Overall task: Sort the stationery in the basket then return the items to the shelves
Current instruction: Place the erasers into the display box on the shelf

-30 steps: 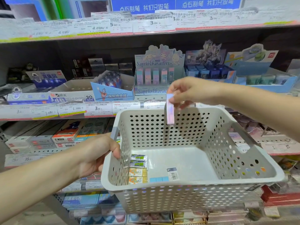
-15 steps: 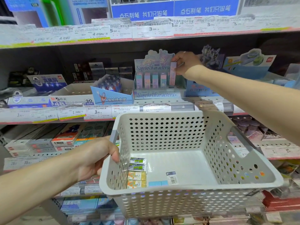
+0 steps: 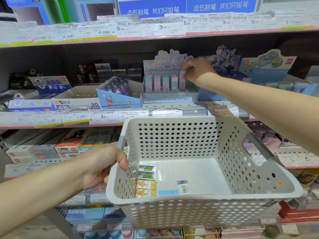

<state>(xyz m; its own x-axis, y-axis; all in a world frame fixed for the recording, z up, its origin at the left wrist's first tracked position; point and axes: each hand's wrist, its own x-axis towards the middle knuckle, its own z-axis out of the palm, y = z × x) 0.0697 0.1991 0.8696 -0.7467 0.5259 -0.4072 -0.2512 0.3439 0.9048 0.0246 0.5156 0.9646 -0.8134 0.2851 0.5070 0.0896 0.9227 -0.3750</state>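
Shelves [image 3: 155,34] are filling the view, price tags reading 5.00 and 3.00. Left hand [image 3: 101,167] is gripping the perforated grey basket [image 3: 198,211] by its left rim, fingers curled over it. "Sanrio characters" display box [image 3: 170,98] is sitting beside an "M&G 4B ERASER 30 pcs" box [image 3: 76,105]. Right hand [image 3: 196,69] is pinching a pastel eraser [image 3: 182,81] in the display's rightmost slot. Small erasers [image 3: 146,181] are lying at the basket's left wall.

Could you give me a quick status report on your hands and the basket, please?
Left hand grips basket rim. Right hand pinches pink eraser at Sanrio display. Small packs remain in basket. Nothing blocking.
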